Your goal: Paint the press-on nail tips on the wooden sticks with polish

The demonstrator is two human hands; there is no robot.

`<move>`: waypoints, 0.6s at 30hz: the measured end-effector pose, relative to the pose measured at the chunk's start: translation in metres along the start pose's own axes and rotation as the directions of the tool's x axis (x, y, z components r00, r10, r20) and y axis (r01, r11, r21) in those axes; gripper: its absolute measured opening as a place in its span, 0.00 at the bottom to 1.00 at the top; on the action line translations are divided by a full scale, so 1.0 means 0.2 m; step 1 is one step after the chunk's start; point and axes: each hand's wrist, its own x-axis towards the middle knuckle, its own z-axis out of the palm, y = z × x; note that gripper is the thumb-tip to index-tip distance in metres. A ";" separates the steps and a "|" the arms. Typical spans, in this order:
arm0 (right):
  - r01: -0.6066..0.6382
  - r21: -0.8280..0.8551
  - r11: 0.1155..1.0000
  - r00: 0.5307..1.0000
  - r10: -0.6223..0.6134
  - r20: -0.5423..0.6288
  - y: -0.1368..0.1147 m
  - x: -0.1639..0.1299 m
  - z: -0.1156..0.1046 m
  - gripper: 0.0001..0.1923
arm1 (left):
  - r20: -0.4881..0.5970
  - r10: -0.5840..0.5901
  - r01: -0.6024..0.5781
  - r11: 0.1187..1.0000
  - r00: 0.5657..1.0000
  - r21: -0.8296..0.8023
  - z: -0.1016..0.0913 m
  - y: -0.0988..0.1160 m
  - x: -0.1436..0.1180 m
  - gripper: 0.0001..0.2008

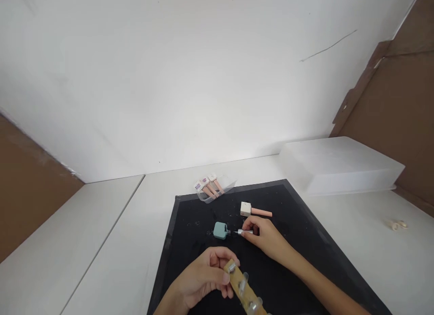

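I see my left hand (pixel 203 276) pinching a tan strip (pixel 244 288) of clear tips at the black mat's (pixel 183 242) near edge; right hand (pixel 266 237) grips a silver tool (pixel 243 232) mid-mat, beside the teal block (pixel 220 230) (pink-handled cube (pixel 246 209) just beyond).

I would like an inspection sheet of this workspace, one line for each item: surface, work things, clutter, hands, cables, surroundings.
Surface: black rectangular mat lying on a white table.
Work things: tan strip carrying clear nail tips in the left hand; thin silver tool in the right hand, its tip at a small teal bottle.
Clutter: white-capped pink bottle lying on the mat; clear tray of pink bottles at the mat's far edge; small pale bits on the table at right.
Hands: both have a closed grip.
Cables: nothing seen.
Surroundings: white wall; translucent plastic box; brown board.
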 end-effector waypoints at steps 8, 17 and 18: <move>0.062 -0.026 0.998 0.998 -0.063 -0.027 0.00 0.00 0.06 0.05 | -0.004 0.013 -0.013 1.000 1.000 -0.016 0.01 0.00 -0.01 0.14; 0.224 -0.018 0.974 0.974 -0.224 0.002 -0.03 0.00 0.12 0.11 | -0.030 0.050 -0.051 0.998 0.998 -0.028 0.03 0.00 -0.01 0.14; 0.236 -0.011 0.972 0.972 -0.236 0.004 -0.03 0.00 0.12 0.12 | -0.033 0.060 -0.061 0.998 0.998 -0.030 0.03 0.00 -0.01 0.14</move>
